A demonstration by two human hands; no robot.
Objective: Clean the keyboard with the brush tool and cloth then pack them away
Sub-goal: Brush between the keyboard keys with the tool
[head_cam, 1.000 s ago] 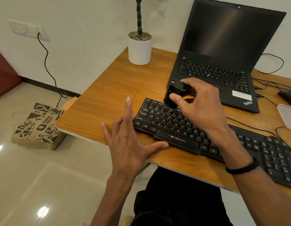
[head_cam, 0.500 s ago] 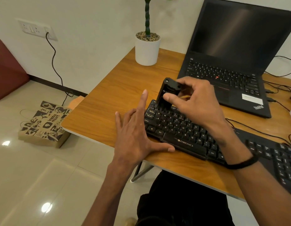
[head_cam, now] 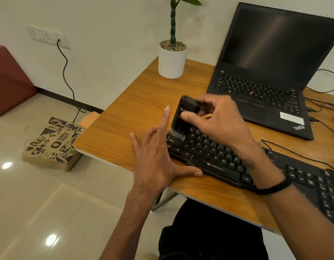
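Brushing step in hand, cloth and packing not yet done; no cloth in view.

Nearest: left hand (head_cam: 158, 162) lies flat, fingers (head_cam: 167, 117) spread and released, holding nothing. Its thumb rests along the front edge of the keyboard (head_cam: 218, 162) and the palm is on the tabletop (head_cam: 125, 132) just beside the keyboard's left end, so it looks to be bracing it.

Keyboard sits close to the tabletop's near edge, angled, running off to the right. Cable trails from behind it.

Right hand (head_cam: 218, 124) is over the left key block, fingers clenched on the brush tool (head_cam: 186, 113), a black block held nearly upright, slightly blurred. Bristles (head_cam: 178, 136) point down and touch the keys at the far-left corner.

Next move, as a guess: sweep the bristles rightward along the rows, keeping light pressure and the left hand steadying.

Room: tabletop's left edge is near the brush, so crumbs could go off onto the floor, where a paper bag (head_cam: 53, 143) stands. Bare wood to the left and behind the keyboard gives free room. Further back, laptop (head_cam: 271, 76) stands open just behind the right hand, limiting a backward stroke. Potted plant (head_cam: 172, 61) at the far corner, well apart.
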